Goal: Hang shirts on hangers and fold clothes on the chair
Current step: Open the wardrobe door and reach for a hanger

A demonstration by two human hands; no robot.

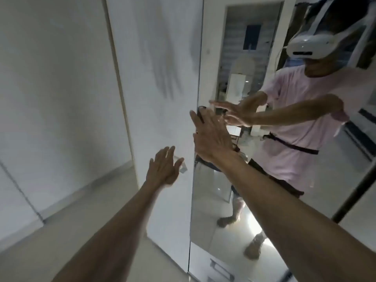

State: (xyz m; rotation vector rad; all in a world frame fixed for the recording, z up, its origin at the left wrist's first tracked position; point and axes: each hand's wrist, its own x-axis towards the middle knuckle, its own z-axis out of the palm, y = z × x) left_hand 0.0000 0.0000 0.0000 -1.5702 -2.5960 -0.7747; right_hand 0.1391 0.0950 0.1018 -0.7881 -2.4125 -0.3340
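Shirts, hangers and chair: none in our view. We record our left hand (pixel 162 166), fingers spread wide and holding nothing, before the white wardrobe door (pixel 154 78); our right hand (pixel 210 135), fingers straight, reaches the dark handle (pixel 200 115) at the door's mirrored neighbour (pixel 234 190).

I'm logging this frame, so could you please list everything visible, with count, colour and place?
wardrobe door: one, white, centre.
mirror door: one, right of it, reflecting the person in a pink shirt and white headset.
door handle: one, dark, at the mirror's edge, by the right hand.
wall panels: white, left.
floor: pale, lower left.
left hand: one, open, before the white door.
right hand: one, open, at the mirror's edge.
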